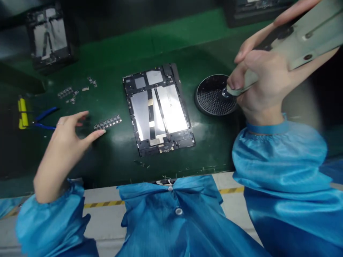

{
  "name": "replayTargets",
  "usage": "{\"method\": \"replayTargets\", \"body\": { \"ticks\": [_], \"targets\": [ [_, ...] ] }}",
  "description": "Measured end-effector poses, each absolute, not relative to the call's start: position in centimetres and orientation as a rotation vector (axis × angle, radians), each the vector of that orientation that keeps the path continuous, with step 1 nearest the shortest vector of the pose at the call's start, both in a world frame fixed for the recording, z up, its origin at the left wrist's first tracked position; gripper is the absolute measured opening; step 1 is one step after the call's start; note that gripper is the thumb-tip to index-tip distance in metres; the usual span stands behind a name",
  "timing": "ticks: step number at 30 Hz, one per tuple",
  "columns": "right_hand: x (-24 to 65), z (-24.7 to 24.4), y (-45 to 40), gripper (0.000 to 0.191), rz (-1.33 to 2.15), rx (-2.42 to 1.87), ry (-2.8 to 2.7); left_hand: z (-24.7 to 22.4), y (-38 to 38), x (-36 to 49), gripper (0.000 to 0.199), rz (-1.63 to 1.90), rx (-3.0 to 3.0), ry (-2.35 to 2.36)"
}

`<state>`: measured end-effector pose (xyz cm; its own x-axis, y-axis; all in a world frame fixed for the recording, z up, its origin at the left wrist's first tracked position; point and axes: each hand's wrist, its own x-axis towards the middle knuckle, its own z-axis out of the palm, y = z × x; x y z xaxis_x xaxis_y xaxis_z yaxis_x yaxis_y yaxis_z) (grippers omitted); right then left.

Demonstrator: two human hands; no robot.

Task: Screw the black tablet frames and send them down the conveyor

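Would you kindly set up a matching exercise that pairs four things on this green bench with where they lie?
Things:
1. opened tablet with silver panels
2. round black perforated dish
3. blue-handled pliers
4. strip of small dark parts

Places:
A. at the left hand's fingertips
B. far left, beside a yellow block
C. middle of the bench
D. under the tip of the grey tool in the right hand

Pairs: 1-C, 2-D, 3-B, 4-A

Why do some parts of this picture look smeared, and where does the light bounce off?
Head view: the right hand and the grey electric screwdriver it grips are smeared by motion; the left hand is softer too. Glare shines off the silver panels of the opened tablet and the green belt; the far corners go dark.
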<state>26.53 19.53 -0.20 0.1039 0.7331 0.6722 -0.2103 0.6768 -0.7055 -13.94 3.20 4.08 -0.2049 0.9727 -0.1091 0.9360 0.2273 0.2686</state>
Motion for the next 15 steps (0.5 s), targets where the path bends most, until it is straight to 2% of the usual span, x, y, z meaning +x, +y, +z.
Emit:
{"method": "replayTargets", "body": {
  "ticks": [3, 5, 7, 11, 15],
  "targets": [
    [27.1, -0.5, 19.5, 0.026, 0.764, -0.522, -1.353, 4.3, 4.7, -16.3, 0.055, -0.027, 1.711, 2.228],
    [27.4, -0.6, 19.5, 0.025, 0.762, -0.492, -1.364, 4.1, 5.0, -16.6, 0.041, 0.092, 1.729, 2.156],
    [27.4, -0.6, 19.6, 0.025, 0.756, -0.492, -1.370, 3.8, 5.1, -16.5, 0.035, 0.240, 1.710, 2.121],
    [27.2, -0.7, 19.5, 0.026, 0.754, -0.531, -1.368, 3.3, 5.4, -17.0, 0.045, 0.354, 1.606, 2.127],
    [26.8, -0.2, 18.9, 0.034, 0.788, -0.614, -1.264, 3.4, 5.5, -17.1, 0.046, 0.402, 1.646, 2.037]
  ]
}}
